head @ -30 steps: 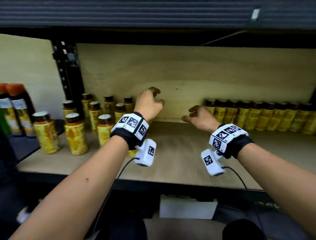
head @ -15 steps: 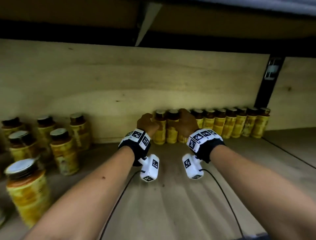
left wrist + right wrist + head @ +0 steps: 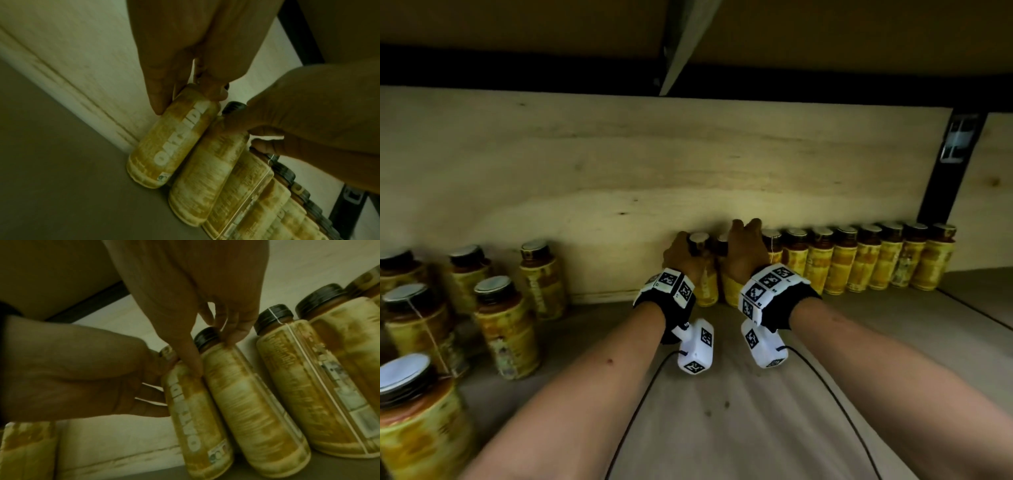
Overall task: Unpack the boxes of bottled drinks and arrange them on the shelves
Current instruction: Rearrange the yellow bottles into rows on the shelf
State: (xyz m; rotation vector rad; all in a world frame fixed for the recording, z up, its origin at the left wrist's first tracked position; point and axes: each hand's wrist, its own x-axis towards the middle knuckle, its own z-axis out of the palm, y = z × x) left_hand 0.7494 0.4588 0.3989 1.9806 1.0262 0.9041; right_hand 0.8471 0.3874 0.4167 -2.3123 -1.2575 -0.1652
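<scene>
both hands [image 3: 717, 255] grip neighbouring bottles [image 3: 705, 270] (yellow labels, dark caps) against the shelf's [image 3: 722, 428] back panel.

Wooden shelf [image 3: 722, 428], pale board running deep to a plywood back panel [image 3: 654, 164]. Along the back on the right stands a row of yellow-labelled bottles [image 3: 859, 263], dark caps, upright, packed side by side and touching, hard against the panel. The row's two leftmost bottles stand on the board too, shoulder to shoulder; the end one [image 3: 170, 142] shows large white lettering down its label. Over on the left, a looser cluster of the same bottles [image 3: 506, 329], several rows deep, spaced apart, reaching toward the front edge. Bare board lies between cluster and row.
</scene>
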